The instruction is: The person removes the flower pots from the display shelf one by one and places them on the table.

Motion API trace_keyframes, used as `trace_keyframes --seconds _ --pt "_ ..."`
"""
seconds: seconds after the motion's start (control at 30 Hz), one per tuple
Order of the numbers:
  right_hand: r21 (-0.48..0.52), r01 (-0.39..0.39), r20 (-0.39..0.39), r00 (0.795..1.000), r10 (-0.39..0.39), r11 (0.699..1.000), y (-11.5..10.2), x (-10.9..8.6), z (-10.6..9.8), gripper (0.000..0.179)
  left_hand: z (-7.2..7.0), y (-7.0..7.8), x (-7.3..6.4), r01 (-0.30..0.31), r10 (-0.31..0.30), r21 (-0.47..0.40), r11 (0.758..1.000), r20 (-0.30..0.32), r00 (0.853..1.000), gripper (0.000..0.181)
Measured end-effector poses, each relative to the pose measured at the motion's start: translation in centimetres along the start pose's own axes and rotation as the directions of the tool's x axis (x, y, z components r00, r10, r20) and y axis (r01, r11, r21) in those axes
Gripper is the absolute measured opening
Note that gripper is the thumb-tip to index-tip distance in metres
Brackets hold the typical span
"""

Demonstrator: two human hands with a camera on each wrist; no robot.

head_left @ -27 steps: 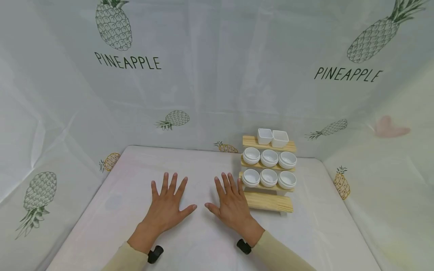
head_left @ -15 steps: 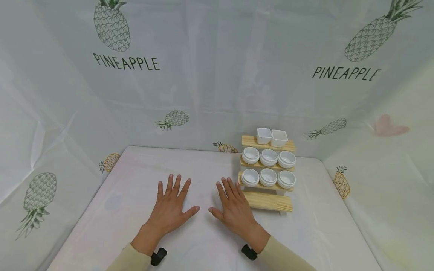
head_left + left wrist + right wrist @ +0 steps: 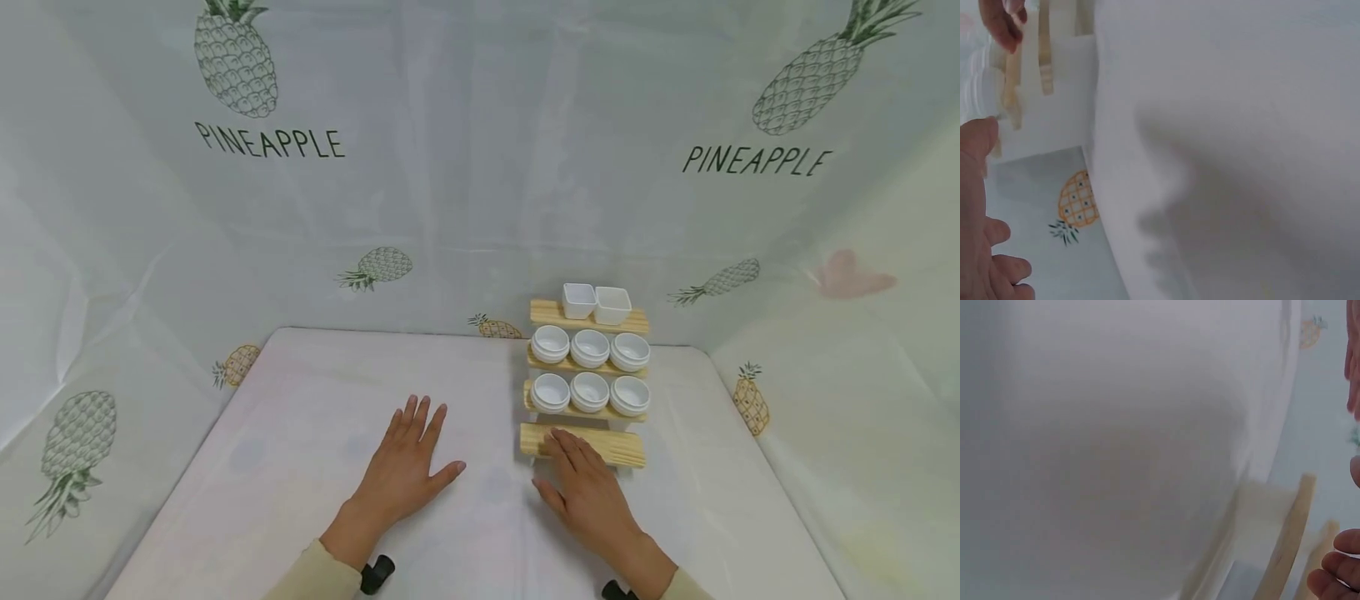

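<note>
Two rows of round white bowls (image 3: 589, 391) on the pale wooden rack (image 3: 551, 314) | two square white cups (image 3: 612, 307) at rack's top | right hand (image 3: 590, 498), fingers loose, partly hiding rack's bottom step (image 3: 622, 448) | left hand (image 3: 401, 479), fingers straight, left of rack | white pineapple cloth (image 3: 480, 183) behind rack

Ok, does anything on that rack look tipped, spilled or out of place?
Nothing stands out. On the wooden rack, the round white bowls sit upright in two rows, and the two square bowls stand side by side on top. No spill shows.
</note>
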State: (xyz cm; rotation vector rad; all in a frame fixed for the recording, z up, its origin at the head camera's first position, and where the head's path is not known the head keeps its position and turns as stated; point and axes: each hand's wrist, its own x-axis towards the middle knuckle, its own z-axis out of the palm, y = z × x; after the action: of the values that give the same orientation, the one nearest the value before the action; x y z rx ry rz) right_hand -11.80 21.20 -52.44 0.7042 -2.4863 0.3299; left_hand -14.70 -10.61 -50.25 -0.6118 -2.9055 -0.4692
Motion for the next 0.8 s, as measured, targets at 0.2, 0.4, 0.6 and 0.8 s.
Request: trace_keyframes --seconds 0.2,0.4,0.6,0.8 --pt "-0.06 -0.148 -0.059 0.988 0.144 0.987 3.8 -2.6 -2.3 0.046 0.8 1.4 1.1 -0.03 0.03 -0.023 0.999 0.016 0.999 0.088" --pt "-0.129 -0.233 -0.139 0.967 0.215 0.964 8.2 -2.8 -4.4 0.047 1.4 2.6 2.0 -0.059 0.06 -0.027 0.998 0.025 0.998 0.087" --pt "-0.159 -0.19 -0.09 0.98 0.178 0.969 11.0 -2.0 -5.3 0.058 1.8 3.6 2.6 -0.088 0.089 -0.025 0.996 0.027 0.996 0.085" --pt "-0.148 -0.252 0.183 0.943 0.277 0.956 12.5 -1.0 -6.0 0.073 2.0 4.0 2.6 -0.089 0.09 -0.019 0.996 0.043 0.995 0.084"
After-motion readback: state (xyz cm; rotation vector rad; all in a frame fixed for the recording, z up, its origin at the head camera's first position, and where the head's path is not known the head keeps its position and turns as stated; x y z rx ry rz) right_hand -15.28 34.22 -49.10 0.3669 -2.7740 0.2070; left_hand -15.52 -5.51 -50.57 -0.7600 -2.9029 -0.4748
